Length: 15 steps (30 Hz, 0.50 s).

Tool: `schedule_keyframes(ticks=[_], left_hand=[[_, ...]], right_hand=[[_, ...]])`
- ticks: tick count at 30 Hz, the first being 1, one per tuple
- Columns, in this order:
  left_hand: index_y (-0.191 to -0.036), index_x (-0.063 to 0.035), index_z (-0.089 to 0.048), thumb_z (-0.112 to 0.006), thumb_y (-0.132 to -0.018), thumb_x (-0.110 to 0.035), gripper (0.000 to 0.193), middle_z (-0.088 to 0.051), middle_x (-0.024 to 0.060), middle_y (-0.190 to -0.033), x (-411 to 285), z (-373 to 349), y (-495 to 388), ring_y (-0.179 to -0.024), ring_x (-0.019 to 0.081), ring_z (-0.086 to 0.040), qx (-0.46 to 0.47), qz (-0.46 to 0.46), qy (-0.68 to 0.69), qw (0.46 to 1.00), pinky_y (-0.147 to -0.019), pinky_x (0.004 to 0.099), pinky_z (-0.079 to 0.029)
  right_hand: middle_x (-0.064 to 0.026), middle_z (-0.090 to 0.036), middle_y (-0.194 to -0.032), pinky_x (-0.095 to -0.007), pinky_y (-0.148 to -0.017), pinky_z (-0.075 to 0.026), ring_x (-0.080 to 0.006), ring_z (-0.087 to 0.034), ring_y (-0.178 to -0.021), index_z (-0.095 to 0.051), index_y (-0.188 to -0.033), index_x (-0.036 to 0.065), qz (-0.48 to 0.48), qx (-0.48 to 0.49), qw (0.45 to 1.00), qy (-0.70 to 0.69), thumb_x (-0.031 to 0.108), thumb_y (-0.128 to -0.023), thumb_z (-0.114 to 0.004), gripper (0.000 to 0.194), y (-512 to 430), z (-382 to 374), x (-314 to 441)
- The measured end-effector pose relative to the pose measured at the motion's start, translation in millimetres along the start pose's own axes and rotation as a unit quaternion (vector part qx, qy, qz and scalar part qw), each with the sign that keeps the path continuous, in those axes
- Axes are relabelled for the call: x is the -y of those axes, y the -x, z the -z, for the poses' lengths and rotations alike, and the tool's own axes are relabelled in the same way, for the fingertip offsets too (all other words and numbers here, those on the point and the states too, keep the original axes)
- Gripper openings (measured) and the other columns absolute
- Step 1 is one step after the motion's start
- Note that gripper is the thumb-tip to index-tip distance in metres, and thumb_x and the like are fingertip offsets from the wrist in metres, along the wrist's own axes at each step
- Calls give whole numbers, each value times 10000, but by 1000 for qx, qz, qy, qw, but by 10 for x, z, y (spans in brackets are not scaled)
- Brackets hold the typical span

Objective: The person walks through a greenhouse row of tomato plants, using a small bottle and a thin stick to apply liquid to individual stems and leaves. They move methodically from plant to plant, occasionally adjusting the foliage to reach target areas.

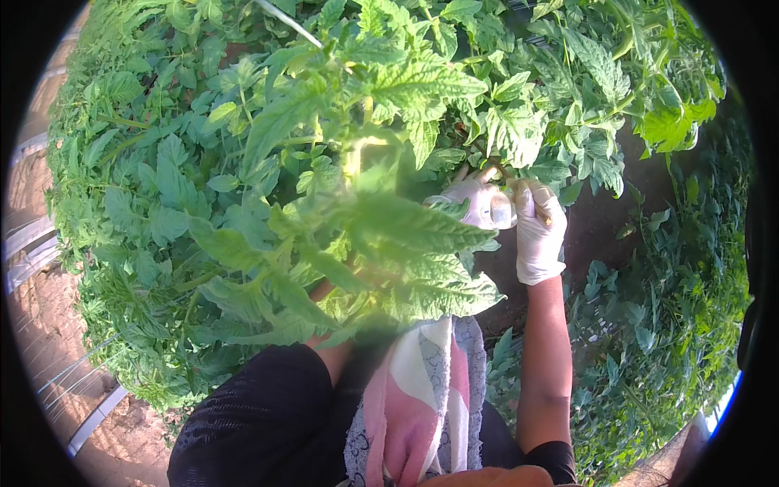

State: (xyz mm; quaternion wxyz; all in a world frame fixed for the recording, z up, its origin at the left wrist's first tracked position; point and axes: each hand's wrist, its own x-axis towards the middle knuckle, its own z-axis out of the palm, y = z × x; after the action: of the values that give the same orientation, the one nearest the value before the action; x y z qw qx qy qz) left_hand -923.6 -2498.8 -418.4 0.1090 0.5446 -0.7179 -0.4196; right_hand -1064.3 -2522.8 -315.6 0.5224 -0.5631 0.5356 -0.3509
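Both my hands wear thin white gloves and are close together at the edge of a leafy tomato plant (426, 85). My right hand (540, 222) is closed around a thin brown stick (543, 214), whose upper part runs up and left towards the foliage. Just beside it, my left hand (475, 201) reaches in among the leaves, with two fingertips near the stick's upper part. A small shiny pale object (501, 210) shows at its thumb side; whether it is held is unclear. Blurred leaves (414, 225) close to the camera hide my left wrist and part of that forearm.
Dense tomato foliage (164, 201) fills the left, with more plants (657, 365) at right. Dark soil (608, 225) shows between the rows. A pale cord (289, 23) slants into the plant top. A patterned cloth (420, 395) hangs before my body. Bare ground (55, 316) lies far left.
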Motion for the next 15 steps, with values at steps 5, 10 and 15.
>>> schedule_keyframes(ticks=[5,10,15], left_hand=[[-1371,-134,-425,-775,-575,-465,931,-348,192,-1426,-30,19,-39,-1373,337,-269,7,-2,-1,1000,-1142,533,-136],[-1367,-134,-429,-777,-575,-461,924,-349,193,-1425,-28,44,-50,-1372,338,-270,10,3,-2,1000,-1141,532,-141],[-1362,-134,-433,-779,-576,-456,918,-349,193,-1424,-35,63,-68,-1371,339,-272,14,3,-2,1000,-1139,531,-146]], right_hand=[[-45,-657,-957,-230,-765,-460,-85,-565,-822,-638,-1010,-8,-24,11,999,34,32,-923,-585,109,-11,-76,-87],[-79,-658,-950,-247,-721,-475,-112,-582,-797,-661,-1002,10,-10,-23,1000,8,60,-911,-604,118,-31,-49,-52],[-70,-640,-914,-256,-715,-463,-119,-562,-777,-658,-978,13,4,-33,998,-52,53,-905,-608,97,-127,-127,-18]])
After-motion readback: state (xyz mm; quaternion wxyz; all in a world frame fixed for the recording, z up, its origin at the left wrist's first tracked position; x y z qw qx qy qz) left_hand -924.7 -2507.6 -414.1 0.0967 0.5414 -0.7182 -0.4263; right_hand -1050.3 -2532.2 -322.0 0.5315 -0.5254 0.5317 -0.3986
